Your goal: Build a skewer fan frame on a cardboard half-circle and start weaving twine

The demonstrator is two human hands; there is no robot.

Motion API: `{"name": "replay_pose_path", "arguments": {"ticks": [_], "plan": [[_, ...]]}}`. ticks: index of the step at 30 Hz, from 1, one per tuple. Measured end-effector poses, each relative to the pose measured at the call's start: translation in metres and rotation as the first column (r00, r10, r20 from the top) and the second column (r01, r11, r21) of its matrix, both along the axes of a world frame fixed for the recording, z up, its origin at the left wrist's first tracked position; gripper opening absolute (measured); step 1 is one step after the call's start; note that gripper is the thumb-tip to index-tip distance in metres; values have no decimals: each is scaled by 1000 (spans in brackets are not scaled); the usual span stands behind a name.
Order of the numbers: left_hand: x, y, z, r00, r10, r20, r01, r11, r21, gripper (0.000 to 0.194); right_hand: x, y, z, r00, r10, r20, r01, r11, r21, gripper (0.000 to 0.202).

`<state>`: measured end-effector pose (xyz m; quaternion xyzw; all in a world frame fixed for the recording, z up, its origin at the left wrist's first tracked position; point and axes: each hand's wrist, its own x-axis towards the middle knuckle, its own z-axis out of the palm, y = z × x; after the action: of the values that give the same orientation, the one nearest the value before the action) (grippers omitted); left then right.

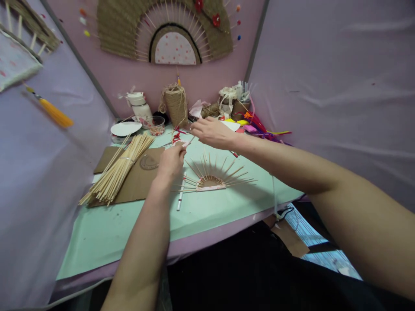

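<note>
My left hand (171,162) is closed around a small pale piece near a red bit (176,137), above the mint-green table mat (129,224). My right hand (212,131) reaches over it, fingers pinched on a thin stick or thread that runs toward the left hand. Just below both hands lies a half-round fan of thin wooden sticks (214,175) glued on a small card base. A white pen or marker (180,196) lies beside the fan, under my left wrist.
A bundle of bamboo sticks (118,168) rests on brown cardboard (139,177) at left. At the back stand a jute twine spool (175,106), a glass bowl (156,125), a white plate (126,128), a white bottle (139,106) and coloured pipe cleaners (262,127). Purple cloth walls close in.
</note>
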<state>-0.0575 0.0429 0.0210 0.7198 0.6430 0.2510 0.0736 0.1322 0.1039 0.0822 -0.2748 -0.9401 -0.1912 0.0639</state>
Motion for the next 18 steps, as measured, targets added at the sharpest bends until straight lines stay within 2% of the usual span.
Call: {"name": "replay_pose_path", "arguments": {"ticks": [2, 3, 5, 6, 8, 10, 13, 15, 17, 18], "plan": [[1, -2, -1, 960, 19, 279, -28, 999, 28, 18, 29, -17, 4, 972, -111, -207, 111, 994, -12, 37], [1, -3, -1, 896, 18, 444, -35, 999, 30, 25, 49, -27, 3, 935, -175, -309, 173, 984, -35, 42], [1, -4, 0, 690, 5, 723, -30, 999, 21, 36, 100, -49, -7, 836, -334, -435, 310, 942, -126, 38], [1, -4, 0, 577, 9, 817, -26, 1000, 7, 35, 129, -61, -16, 801, -430, -416, 381, 903, -200, 32], [1, -5, 1, 392, 44, 919, -18, 999, -40, 19, 184, -84, -37, 750, -616, -242, 527, 777, -344, 26], [1, -6, 1, 284, 93, 954, -7, 995, -95, 6, 227, -104, -59, 669, -737, -98, 650, 644, -405, 33], [3, -9, 0, 212, 94, 973, 4, 995, -97, 18, 258, -120, -84, 643, -765, 42, 710, 574, -409, 45], [4, -11, -1, 187, 92, 978, 9, 995, -95, 16, 260, -121, -97, 628, -775, 79, 731, 551, -403, 50], [5, -15, -1, 184, 121, 976, 8, 992, -125, 6, 255, -117, -108, 586, -805, 90, 766, 513, -388, 53], [5, -16, -2, 189, 141, 972, -3, 990, -143, 7, 252, -116, -112, 561, -824, 87, 784, 494, -377, 53]]}}
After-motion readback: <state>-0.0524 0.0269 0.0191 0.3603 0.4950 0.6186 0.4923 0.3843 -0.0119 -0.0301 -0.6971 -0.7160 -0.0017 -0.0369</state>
